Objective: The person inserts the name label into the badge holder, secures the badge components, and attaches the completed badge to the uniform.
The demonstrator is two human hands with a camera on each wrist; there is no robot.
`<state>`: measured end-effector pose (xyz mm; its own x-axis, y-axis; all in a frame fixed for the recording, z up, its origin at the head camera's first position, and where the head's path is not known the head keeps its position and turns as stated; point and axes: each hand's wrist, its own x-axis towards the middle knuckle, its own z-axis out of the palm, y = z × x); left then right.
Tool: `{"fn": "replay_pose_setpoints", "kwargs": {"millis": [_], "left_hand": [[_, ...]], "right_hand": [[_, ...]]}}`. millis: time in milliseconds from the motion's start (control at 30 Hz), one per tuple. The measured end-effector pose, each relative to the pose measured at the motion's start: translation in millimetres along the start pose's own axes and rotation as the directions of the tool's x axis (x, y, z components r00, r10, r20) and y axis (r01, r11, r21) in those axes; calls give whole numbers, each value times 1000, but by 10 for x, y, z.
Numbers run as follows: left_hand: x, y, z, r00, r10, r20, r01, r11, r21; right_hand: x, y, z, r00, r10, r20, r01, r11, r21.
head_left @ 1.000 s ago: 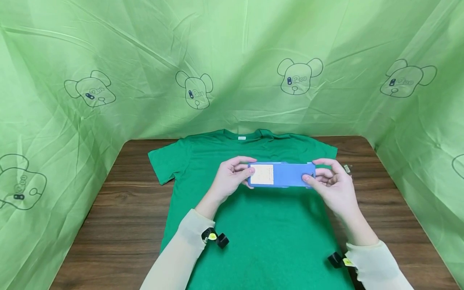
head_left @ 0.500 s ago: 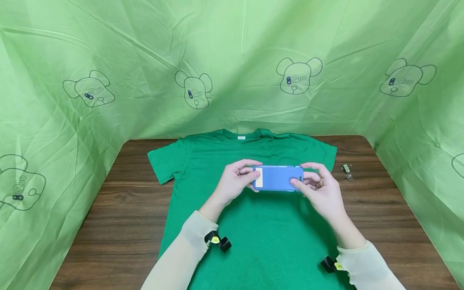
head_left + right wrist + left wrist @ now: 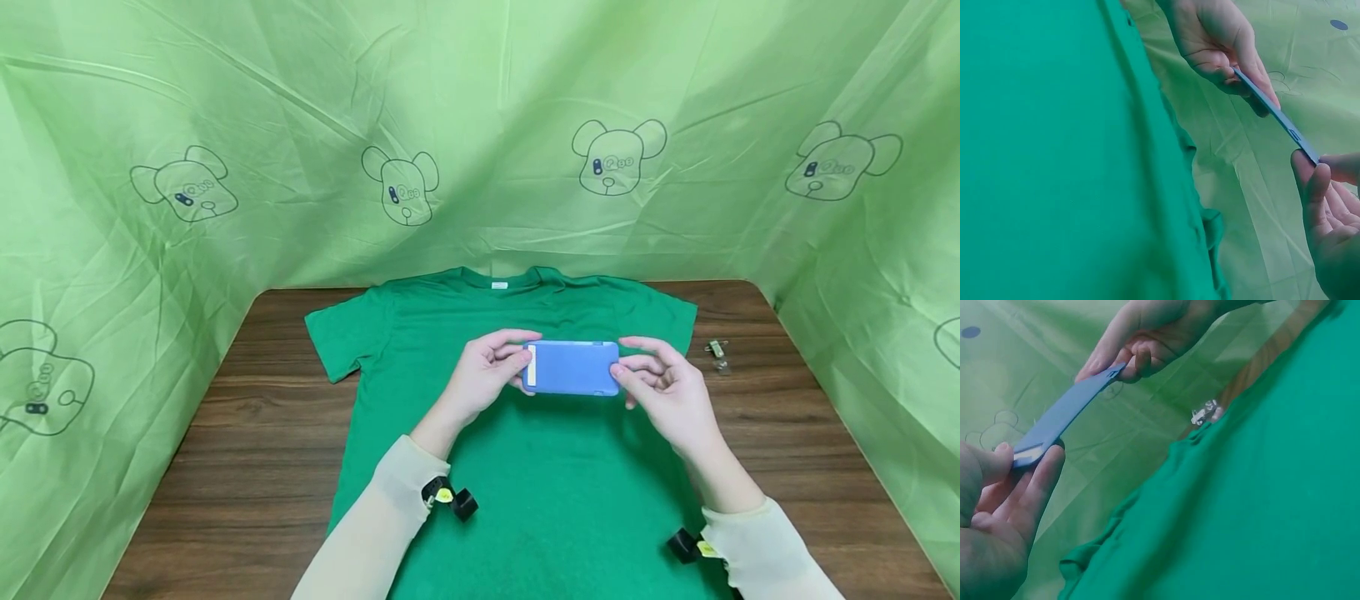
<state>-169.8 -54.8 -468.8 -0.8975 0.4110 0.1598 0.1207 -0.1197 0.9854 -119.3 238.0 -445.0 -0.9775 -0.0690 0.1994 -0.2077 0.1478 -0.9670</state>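
Observation:
A flat blue card holder (image 3: 573, 368) is held level above a green T-shirt (image 3: 510, 500). A narrow strip of a pale card (image 3: 533, 368) shows at its left end. My left hand (image 3: 480, 379) pinches that end, thumb on the near face and fingers behind. At the opposite end my right hand (image 3: 675, 400) pinches the holder's edge between thumb and fingers. Both wrist views show the holder (image 3: 1063, 415) thin and tilted, spanning the two hands. The fingers behind it are partly hidden in the head view.
A small metal clip with a clear strap (image 3: 717, 352) lies on the brown wooden table (image 3: 787, 417), right of the shirt. The shirt lies spread with its collar at the far edge. Green cloth walls (image 3: 480, 125) with printed bear heads surround the table.
The holder's two sliding parts have come together, so it is shorter and less of the pale card shows. My right hand has moved left, uncovering the clip on the table.

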Motion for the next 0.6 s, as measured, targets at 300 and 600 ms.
{"fn": "replay_pose_setpoints", "kwargs": {"millis": [300, 600], "left_hand": [[-8, 33, -12, 1000, 3, 8, -3, 1000, -12], [-17, 26, 54, 1000, 21, 19, -20, 1000, -12]], "right_hand": [[8, 42, 26, 998, -63, -20, 66, 983, 174], [-3, 140, 62, 991, -129, -29, 132, 971, 201]]}}
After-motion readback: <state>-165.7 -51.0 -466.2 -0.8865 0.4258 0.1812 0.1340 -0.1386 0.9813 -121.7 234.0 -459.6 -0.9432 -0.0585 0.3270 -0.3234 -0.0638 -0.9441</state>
